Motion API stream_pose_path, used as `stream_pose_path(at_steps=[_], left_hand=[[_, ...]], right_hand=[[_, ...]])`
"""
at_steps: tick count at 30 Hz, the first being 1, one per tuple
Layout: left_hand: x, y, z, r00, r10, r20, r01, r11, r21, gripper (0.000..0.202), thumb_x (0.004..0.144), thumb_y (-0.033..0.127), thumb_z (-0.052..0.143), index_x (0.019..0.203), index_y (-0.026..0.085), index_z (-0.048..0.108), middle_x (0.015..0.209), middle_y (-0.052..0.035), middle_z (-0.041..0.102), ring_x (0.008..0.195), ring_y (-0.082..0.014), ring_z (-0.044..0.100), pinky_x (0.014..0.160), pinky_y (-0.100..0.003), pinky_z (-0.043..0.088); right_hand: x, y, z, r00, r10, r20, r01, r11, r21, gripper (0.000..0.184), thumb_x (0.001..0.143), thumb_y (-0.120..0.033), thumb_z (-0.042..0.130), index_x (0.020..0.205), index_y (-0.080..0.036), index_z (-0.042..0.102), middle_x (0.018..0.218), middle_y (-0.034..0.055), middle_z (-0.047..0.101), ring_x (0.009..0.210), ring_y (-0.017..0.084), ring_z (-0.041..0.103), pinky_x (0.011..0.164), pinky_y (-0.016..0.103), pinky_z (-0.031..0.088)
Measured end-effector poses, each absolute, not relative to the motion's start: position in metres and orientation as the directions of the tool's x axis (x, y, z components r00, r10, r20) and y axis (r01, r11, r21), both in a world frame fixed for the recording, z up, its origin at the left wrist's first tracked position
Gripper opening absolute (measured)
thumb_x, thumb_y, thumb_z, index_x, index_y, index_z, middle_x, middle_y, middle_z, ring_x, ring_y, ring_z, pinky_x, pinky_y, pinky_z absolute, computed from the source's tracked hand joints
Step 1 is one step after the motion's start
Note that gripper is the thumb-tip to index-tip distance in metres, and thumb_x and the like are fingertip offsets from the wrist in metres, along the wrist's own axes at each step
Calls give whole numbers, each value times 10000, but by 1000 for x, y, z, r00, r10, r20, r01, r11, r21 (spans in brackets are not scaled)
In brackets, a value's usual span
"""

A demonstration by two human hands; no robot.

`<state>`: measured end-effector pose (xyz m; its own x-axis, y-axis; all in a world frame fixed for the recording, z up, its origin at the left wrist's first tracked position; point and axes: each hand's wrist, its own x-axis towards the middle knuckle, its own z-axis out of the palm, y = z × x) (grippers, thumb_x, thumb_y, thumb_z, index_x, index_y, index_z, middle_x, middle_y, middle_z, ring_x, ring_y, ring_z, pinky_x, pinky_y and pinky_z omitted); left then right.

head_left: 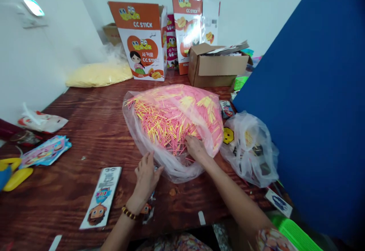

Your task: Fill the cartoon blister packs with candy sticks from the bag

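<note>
A large clear plastic bag (173,173) lies open toward me on the dark wooden table, full of thin pink and yellow sticks (162,123). Inside its mouth, my right hand (196,147) is closed around some sticks at the near edge of the pile; the fingertips are partly hidden. My left hand (146,177) is open, fingers spread, at the bag's near left edge. Beneath the left wrist lies a small printed packet (146,209), mostly covered. To the left, a flat white wrapper (102,198) with a cartoon figure rests on the table.
Printed CC Stick cartons (145,42) and an open cardboard box (222,67) stand at the back, beside a bag of pale yellow sticks (99,74). A knotted plastic bag (251,148) sits right, near a blue panel (313,110). Blue-pink wrappers (47,152) lie left.
</note>
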<state>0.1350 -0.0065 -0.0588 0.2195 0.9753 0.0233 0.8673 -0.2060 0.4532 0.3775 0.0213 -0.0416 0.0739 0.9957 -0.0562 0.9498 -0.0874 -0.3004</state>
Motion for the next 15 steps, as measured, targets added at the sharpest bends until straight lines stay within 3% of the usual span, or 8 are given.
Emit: stream_pose_path(at_steps=[5, 8, 12, 15], left_hand=[[143, -2, -54, 286, 958, 3, 800, -241, 549, 588, 924, 372, 507, 1451, 163, 349, 1420, -207, 457, 1315, -342, 464, 1025, -541, 392], [142, 3, -52, 242, 970, -18, 779, -183, 599, 610, 921, 394, 512, 1463, 179, 332, 1395, -199, 462, 1302, -339, 473, 1022, -546, 397], [138, 12, -53, 124, 990, 67, 814, -141, 563, 648, 896, 451, 551, 1453, 176, 369, 1426, -212, 406, 1318, -377, 429, 1012, -574, 396], [138, 19, -53, 139, 980, 145, 850, -193, 491, 618, 887, 431, 579, 1426, 172, 423, 1446, -208, 402, 1313, -383, 418, 1002, -560, 410]], right_hand=[[384, 19, -48, 42, 999, -34, 961, -50, -274, 248, 972, -177, 407, 1021, -161, 649, 1059, 120, 689, 989, 215, 627, 828, 286, 405], [383, 21, -48, 36, 999, -12, 959, -38, -282, 228, 966, -183, 430, 997, -165, 655, 1042, 106, 688, 975, 211, 626, 821, 283, 401], [380, 27, -44, -2, 1000, 13, 954, 6, -299, 235, 974, -194, 427, 1002, -163, 659, 1048, 103, 679, 976, 198, 621, 822, 271, 400], [379, 37, -41, -30, 999, -18, 965, 24, -262, 239, 976, -200, 430, 995, -158, 664, 1033, 103, 677, 974, 201, 620, 819, 273, 405]])
